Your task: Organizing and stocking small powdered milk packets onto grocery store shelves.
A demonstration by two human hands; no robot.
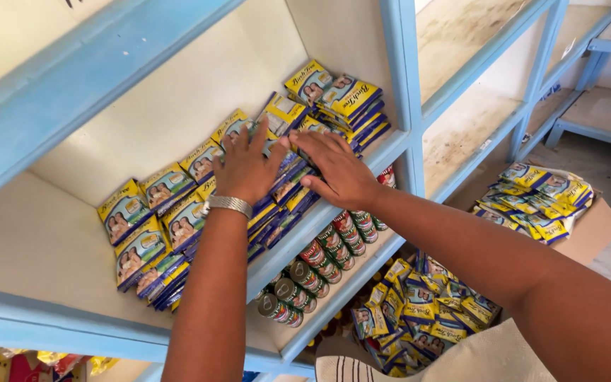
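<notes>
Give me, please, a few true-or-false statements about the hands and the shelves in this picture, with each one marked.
1. Both hands rest flat on the packets on the shelf. True.
2. The left hand wears a metal bracelet at the wrist. True.
3. The right hand grips a can. False: its fingers lie spread on packets.
4. The cans stand on the shelf above the packets. False: they lie on the shelf below.
5. More packets fill a cardboard box at the right. True.
</notes>
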